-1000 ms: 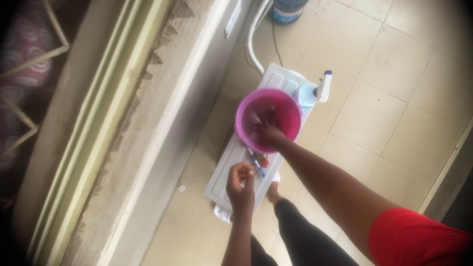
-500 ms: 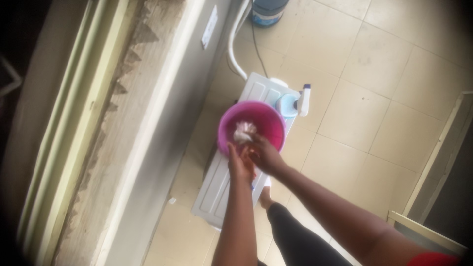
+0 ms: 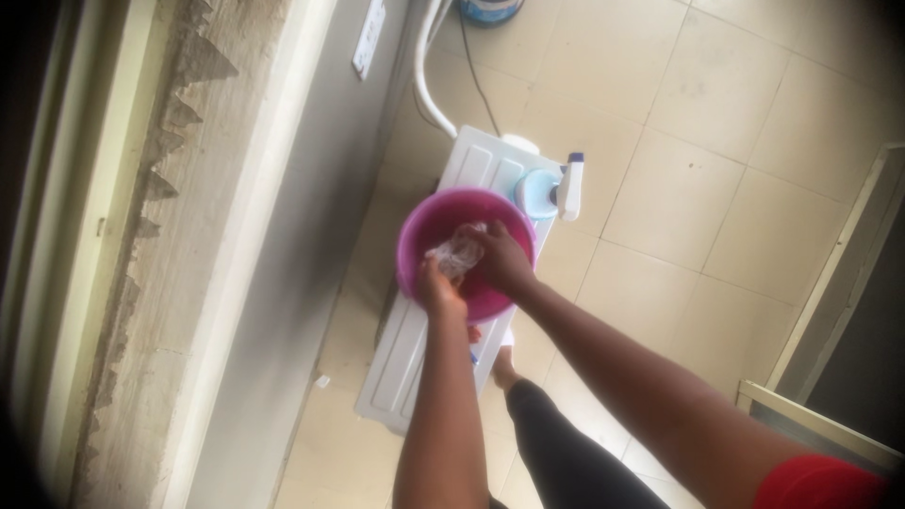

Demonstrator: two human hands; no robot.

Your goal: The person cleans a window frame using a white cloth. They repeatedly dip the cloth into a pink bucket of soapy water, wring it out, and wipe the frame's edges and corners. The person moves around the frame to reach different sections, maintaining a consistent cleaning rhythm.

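Both hands meet over a pink bowl point(image 3: 424, 236) and share a crumpled piece of clear, pale material point(image 3: 457, 250), which looks like thin plastic or wet cloth; the blur does not let me tell which. The left hand point(image 3: 440, 288) is curled closed on its near end, at the bowl's front rim. The right hand point(image 3: 500, 259) is folded over its far side, inside the bowl, fingers bent around it. The two hands touch or nearly touch across the bundle.

The bowl rests on top of a white washing machine point(image 3: 415, 358) with a ribbed lid, which stands on a tiled floor point(image 3: 716, 170). Just behind the bowl, on the machine's far end, sits a light blue bottle point(image 3: 535, 191), with a white bottle with a dark cap point(image 3: 570, 187) beside it. A white hose point(image 3: 421, 75) curves up from the machine along a grey wall point(image 3: 283, 311). A blue container point(image 3: 495, 11) stands on the floor further back. The person's leg in dark trousers point(image 3: 556, 443) shows below the arms.
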